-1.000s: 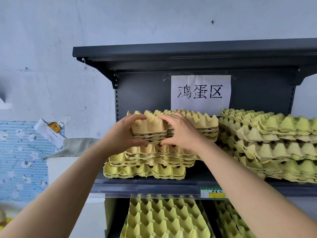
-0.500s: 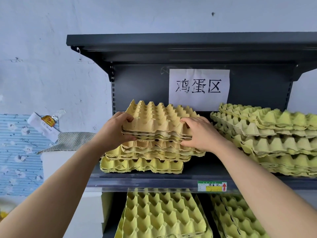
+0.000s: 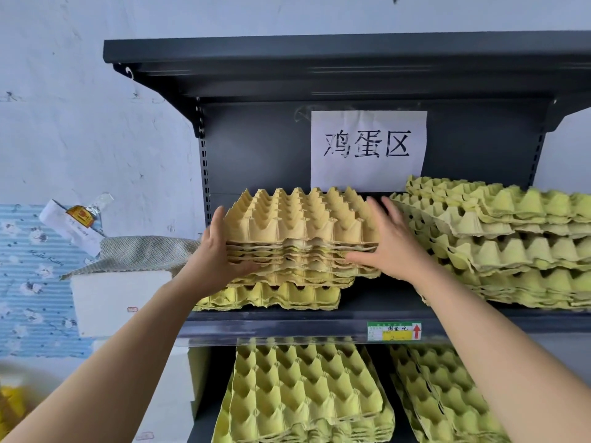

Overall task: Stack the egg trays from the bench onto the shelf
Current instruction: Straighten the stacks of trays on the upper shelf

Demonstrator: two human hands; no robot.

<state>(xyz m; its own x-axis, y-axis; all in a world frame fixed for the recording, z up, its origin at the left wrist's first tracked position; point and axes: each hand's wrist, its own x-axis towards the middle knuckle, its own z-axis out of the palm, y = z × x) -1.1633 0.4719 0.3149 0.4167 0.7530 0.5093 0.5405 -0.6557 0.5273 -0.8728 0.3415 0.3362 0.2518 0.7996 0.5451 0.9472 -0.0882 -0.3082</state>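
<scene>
Egg trays [image 3: 300, 231] now flatter, settled

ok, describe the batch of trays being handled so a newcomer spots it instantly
Start at the dark metal shelf under the white paper sign. On its left side sits a pile of egg trays; the top bundle lies between the left hand and right hand. It is tan-yellow, unlike the greener stack on its right.

The stack of greenish-yellow moulded pulp egg trays [image 3: 511, 238] on the dark grey metal shelf [image 3: 287, 318] runs off the right edge. Lower yellow-green tray stacks [image 3: 303, 394] are cut off at the bottom. The small green-and-white price label [image 3: 394, 331] carries print too small to read.
</scene>
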